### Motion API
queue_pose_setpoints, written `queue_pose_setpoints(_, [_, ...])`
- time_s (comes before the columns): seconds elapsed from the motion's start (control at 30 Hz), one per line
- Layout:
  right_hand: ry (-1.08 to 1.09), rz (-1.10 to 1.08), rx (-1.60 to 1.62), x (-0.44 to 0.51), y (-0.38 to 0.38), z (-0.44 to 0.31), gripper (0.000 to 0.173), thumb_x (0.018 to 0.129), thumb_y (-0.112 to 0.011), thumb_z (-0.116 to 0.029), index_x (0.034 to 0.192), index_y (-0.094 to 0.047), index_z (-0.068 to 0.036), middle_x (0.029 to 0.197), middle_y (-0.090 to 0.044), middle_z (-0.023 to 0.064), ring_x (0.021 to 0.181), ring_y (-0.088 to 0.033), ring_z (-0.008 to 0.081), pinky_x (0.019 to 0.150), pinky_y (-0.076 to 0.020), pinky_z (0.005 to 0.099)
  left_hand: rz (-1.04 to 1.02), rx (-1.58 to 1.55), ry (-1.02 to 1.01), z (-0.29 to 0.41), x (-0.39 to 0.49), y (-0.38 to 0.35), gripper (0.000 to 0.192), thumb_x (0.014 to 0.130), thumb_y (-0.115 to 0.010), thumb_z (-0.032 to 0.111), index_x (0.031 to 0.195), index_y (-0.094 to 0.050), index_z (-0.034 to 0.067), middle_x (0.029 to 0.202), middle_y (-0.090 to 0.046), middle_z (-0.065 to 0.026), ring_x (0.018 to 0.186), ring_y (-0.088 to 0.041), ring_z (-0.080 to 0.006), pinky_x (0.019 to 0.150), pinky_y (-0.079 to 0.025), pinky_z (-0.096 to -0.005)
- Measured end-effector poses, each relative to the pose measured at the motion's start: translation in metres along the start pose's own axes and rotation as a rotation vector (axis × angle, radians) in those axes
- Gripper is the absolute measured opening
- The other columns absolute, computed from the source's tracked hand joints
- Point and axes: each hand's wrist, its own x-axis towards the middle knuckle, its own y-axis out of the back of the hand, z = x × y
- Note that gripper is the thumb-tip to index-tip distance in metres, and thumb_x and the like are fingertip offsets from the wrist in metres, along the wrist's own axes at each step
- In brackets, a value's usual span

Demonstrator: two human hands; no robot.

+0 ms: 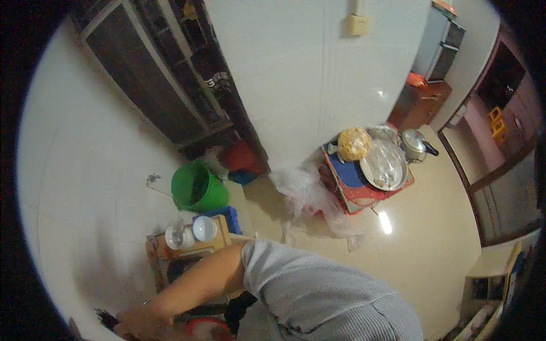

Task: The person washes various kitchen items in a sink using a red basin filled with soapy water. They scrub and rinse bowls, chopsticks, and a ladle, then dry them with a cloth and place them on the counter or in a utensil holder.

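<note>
My right hand [143, 322] is low at the left, at the end of a bare forearm under a grey ribbed sleeve [324, 290]. Its blurred fingers close around a bundle of dark thin sticks [106, 317], whose tips point up and left towards the white wall. Just right of the hand, a red-rimmed basin [209, 322] is cut off by the lower edge. Beyond the forearm, a wooden stand [222, 232] holds a white bowl [204, 229] and a clear container [179, 236]. My left hand is out of view.
A green bucket [198, 187] stands behind the stand, near a blue crate [230, 219]. Clear plastic sheeting [303, 192] trails across the tiled floor. Against the wall, a low box [347, 174] carries a plastic-covered round tray [384, 164] and a bagged yellow food [355, 144]. A pressure cooker [413, 145] sits beside it.
</note>
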Motion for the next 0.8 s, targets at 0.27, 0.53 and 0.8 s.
queue_pose_setpoints(0.27, [-0.136,0.085,0.848,0.017,-0.151,0.051,0.029,0.092,-0.071,-0.016,0.118,-0.069,-0.004,0.103,-0.07,0.0121,0.096,-0.067,0.0263,0.084,-0.0553,0.0449,-0.023,-0.04,0.008,-0.061,-0.115,0.078,0.069,0.087,-0.075,0.004,0.15,-0.047,0.007,0.124,-0.065,-0.0112,0.107,-0.068,-0.0269,0.091,-0.057,-0.0389])
queue_pose_setpoints(0.53, [-0.365,0.168,0.179,0.039,-0.294,0.105,0.048,0.09,-0.079,-0.015,0.134,-0.067,-0.002,0.12,-0.073,0.0101,0.105,-0.069,0.0192,0.09,-0.0571,0.041,0.034,-0.123,0.02,-0.125,-0.204,0.164,0.07,0.087,-0.074,0.002,0.151,-0.046,0.007,0.124,-0.064,-0.0099,0.106,-0.068,-0.0254,0.09,-0.057,-0.0379])
queue_pose_setpoints(0.8, [0.017,0.45,0.832,0.051,-0.349,0.094,0.047,0.096,-0.076,-0.02,0.137,-0.061,-0.003,0.116,-0.072,0.0056,0.1,-0.068,0.0211,0.087,-0.0558,0.0398,0.067,-0.255,0.02,-0.202,-0.238,0.226,0.071,0.087,-0.074,0.0,0.152,-0.045,0.007,0.124,-0.064,-0.0085,0.106,-0.068,-0.0239,0.089,-0.058,-0.0369])
